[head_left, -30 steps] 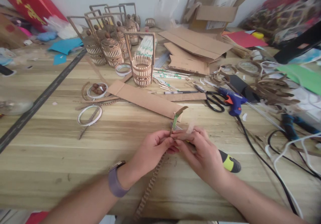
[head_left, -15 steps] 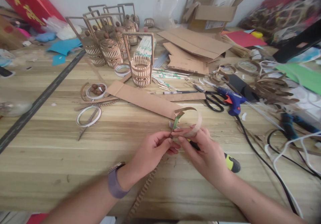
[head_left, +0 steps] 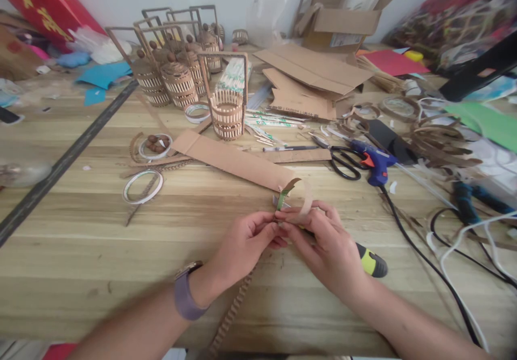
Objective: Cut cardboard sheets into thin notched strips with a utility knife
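My left hand [head_left: 250, 236] is closed in a pinch on a narrow corrugated cardboard strip [head_left: 233, 306], which trails down to the table's front edge. My right hand [head_left: 323, 236] pinches close beside it, its fingertips almost touching the left ones. A curled end of thin strip [head_left: 307, 196], pale and brown with a green part, loops up above both hands. Whether it is one piece with the corrugated strip is hidden by my fingers. Under my right hand lies a yellow-green and black handled tool [head_left: 374, 261], partly covered.
A small slatted bucket [head_left: 227, 115] with a tall handle stands ahead, several lidded ones [head_left: 180, 85] behind it. Flat cardboard [head_left: 234, 158], a tape roll [head_left: 142, 186], scissors [head_left: 345, 163] and a blue glue gun [head_left: 377, 161] lie around. The glue gun's black cord [head_left: 420, 274] runs along the right.
The curled strip's loop has grown smaller and its pale side has shifted left and down. My right hand has moved slightly left, closer to my left hand, which stays put.
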Available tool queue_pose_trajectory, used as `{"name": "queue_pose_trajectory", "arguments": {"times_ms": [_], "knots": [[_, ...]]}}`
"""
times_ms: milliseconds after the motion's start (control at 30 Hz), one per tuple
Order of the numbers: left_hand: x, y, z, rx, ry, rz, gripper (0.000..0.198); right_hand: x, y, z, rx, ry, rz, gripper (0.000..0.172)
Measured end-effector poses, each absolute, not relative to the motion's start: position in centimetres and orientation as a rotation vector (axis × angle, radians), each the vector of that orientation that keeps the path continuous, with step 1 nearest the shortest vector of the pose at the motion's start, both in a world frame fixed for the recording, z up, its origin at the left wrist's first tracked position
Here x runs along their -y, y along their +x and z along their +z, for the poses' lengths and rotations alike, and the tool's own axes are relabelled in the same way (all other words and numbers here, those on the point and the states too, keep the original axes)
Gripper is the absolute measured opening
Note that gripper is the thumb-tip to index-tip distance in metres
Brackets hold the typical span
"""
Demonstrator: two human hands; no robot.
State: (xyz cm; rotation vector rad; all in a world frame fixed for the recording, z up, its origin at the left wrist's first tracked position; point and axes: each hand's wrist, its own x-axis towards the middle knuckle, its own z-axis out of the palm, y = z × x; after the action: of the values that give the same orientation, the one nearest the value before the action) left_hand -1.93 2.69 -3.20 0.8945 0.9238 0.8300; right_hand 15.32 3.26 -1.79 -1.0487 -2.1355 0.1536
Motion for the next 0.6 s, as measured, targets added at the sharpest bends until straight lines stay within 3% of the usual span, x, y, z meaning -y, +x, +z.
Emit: {"name": "queue_pose_trajectory", "arguments": {"times_ms": [333,600], "knots": [[-2.7,-1.92,-2.95,-0.908,0.861,0.81,0.046,-2.83,15.31,-1.42,2.031,-1.159,0.327,0.005],[-2.87,-1.96,-3.22,-0.915,0.882,0.823,0.048,-3.21,15.0,-1.64,2.132,-1.043,0.139,0.006]]}}
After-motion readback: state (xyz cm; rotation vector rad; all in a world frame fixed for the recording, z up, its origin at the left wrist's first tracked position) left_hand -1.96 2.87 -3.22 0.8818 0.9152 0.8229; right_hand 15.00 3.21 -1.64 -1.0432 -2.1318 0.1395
